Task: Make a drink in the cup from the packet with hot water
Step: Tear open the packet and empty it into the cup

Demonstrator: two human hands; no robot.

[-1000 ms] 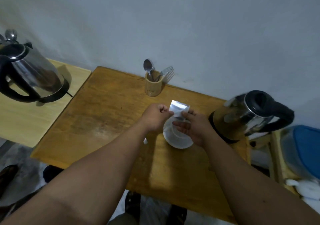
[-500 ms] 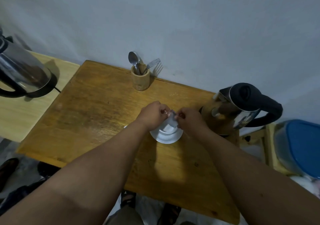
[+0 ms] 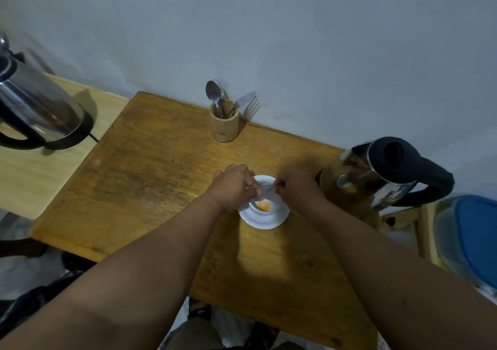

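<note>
Orange powder (image 3: 263, 206) already lies in the white cup (image 3: 265, 206) on its saucer (image 3: 262, 221), both hands (image 3: 234, 185) (image 3: 295, 189) pinching the packet (image 3: 265, 188) above it, while the kettle (image 3: 382, 173) beside waits unpoured.

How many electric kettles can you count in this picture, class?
2. One kettle stands on the pale side table at far left, partly cut off; the other kettle stands at the wooden table's right edge.

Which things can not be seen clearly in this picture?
Head view only:
- Packet: blurred, mostly hidden between left hand and right hand.
- Cup: far rim covered by the hands.
- Left kettle: cut by the frame edge.
- Right kettle: water level hidden by lid.
</note>
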